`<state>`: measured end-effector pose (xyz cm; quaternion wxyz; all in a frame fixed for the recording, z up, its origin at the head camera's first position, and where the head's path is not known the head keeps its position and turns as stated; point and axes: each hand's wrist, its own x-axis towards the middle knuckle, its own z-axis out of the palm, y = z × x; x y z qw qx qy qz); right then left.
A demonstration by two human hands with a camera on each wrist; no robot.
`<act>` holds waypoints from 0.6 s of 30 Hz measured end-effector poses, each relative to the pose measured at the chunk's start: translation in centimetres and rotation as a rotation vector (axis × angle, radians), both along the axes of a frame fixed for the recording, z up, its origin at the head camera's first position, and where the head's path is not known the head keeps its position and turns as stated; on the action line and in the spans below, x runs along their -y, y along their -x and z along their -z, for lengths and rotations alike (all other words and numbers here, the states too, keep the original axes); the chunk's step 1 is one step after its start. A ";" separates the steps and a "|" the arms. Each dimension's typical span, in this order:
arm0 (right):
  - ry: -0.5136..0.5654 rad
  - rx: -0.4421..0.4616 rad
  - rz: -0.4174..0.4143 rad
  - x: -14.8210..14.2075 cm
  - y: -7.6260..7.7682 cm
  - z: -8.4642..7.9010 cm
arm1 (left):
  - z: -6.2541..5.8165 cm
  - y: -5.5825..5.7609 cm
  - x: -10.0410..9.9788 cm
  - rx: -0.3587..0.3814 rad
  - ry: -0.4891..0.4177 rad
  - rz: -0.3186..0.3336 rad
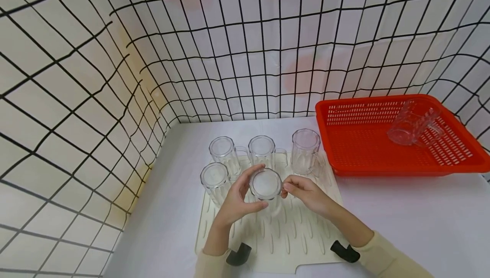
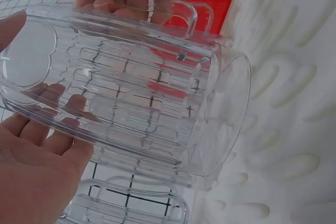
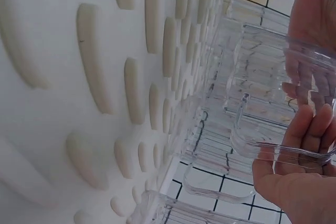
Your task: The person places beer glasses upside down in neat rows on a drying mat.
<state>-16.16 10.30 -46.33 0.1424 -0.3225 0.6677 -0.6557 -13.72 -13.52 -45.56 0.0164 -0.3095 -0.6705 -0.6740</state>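
Note:
A clear glass mug is upside down over a cream ribbed drying mat. My left hand grips the mug round its base, thumb on the near side and fingers on the far side. With curled fingers my right hand holds the mug's handle. In the left wrist view, the mug's rim is close over the mat. Behind the hands, several more clear mugs stand inverted on the mat, among them a back-left mug, a left mug and a right mug.
A red plastic basket stands at the right, its edge near the mat's back-right corner. Inside it a clear mug leans tilted. Black wire grid panels rise at the back and left of the white table.

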 end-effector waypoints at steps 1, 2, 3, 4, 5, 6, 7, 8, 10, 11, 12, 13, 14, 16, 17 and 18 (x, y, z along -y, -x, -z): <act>-0.005 0.001 0.007 0.1 0.1 0.1 | 0.0 0.1 0.0 0.002 -0.003 0.002; -0.010 0.000 0.015 0.2 0.1 0.2 | 0.1 0.1 0.1 0.004 -0.006 0.004; -0.015 0.001 0.022 0.3 0.2 0.3 | 0.1 0.2 0.1 0.006 -0.010 0.007; -0.018 0.003 0.027 0.4 0.2 0.3 | 0.1 0.3 0.1 0.008 -0.013 0.010; -0.018 0.005 0.029 0.4 0.3 0.4 | 0.2 0.3 0.2 0.011 -0.016 0.012; -0.020 0.006 0.032 0.5 0.4 0.5 | 0.2 0.3 0.2 0.017 -0.018 0.014; -0.021 0.006 0.034 0.5 0.4 0.6 | 0.2 0.4 0.2 0.024 -0.019 0.015; -0.024 0.008 0.037 0.5 0.5 0.7 | 0.2 0.4 0.2 0.032 -0.022 0.018; -0.033 0.013 0.042 0.6 0.6 0.7 | 0.2 0.4 0.2 0.047 -0.020 0.018; -0.040 0.019 0.046 0.6 0.6 0.7 | 0.3 0.5 0.2 0.057 -0.019 0.017; -0.049 0.023 0.051 0.7 0.7 0.7 | 0.3 0.5 0.2 0.064 -0.019 0.017; -0.057 0.028 0.056 0.7 0.7 0.7 | 0.3 0.5 0.3 0.071 -0.016 0.014; -0.067 0.034 0.061 0.7 0.7 0.7 | 0.4 0.5 0.3 0.076 -0.011 0.011; -0.080 0.049 0.067 0.8 0.8 0.8 | 0.5 0.5 0.4 0.084 -0.004 0.005; -0.085 0.055 0.071 0.8 0.8 0.8 | 0.5 0.5 0.4 0.085 -0.003 0.003; -0.089 0.058 0.074 0.9 0.8 0.8 | 0.5 0.5 0.4 0.087 0.001 0.000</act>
